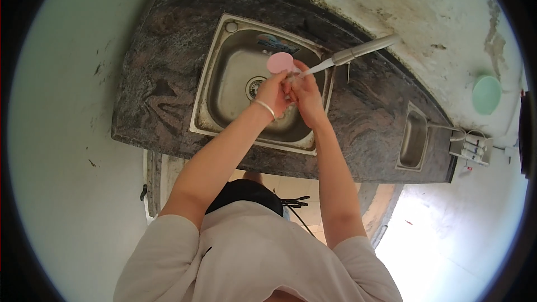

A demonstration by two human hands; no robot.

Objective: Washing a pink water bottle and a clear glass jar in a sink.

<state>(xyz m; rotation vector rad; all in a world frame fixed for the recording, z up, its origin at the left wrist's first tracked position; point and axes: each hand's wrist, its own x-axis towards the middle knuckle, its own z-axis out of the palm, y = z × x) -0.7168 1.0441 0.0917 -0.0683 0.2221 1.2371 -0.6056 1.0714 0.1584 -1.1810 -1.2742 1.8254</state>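
Note:
Over the steel sink (204, 106), my two hands are close together under running water (320, 67). My left hand (273, 94), with a pale bangle on its wrist, is closed at the near edge of a pink round thing (279, 62) that looks like a flat disc or a cup's end. My right hand (307, 96) curls in from the right with bent fingers that meet the left ones. Whether it also grips the pink thing is hidden by fingers and splashing water. The faucet (358, 51) reaches in from the upper right, its stream falling onto my fingers.
Below my hands is the sink drain (255, 86). Dark stone countertop (162, 89) surrounds the sink. Farther right sit a small second basin (414, 137) and a wire rack (472, 148). A green bowl-like thing (486, 95) is by the stained wall.

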